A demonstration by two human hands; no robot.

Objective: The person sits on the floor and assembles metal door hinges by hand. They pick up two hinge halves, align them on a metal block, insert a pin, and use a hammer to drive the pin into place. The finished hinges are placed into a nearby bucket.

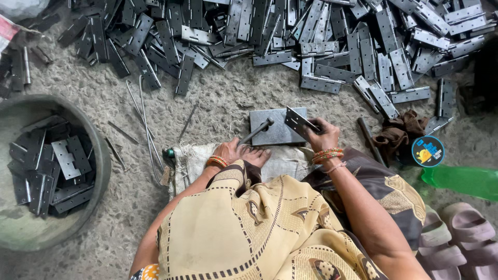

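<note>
My right hand [322,137], forearm angled toward 11 o'clock, pinches a hinge [296,121] over the steel block [270,129]; my left hand [231,151], at 9 o'clock, grips a hammer [257,131]

round label [428,151] — right of centre in the frame, on a dark lid-like top — blue disc with a yellow figure and small pale print | package [7,31] — upper left edge, mostly cut off by the frame — crumpled, white with red patches | screens and signs — none
</note>
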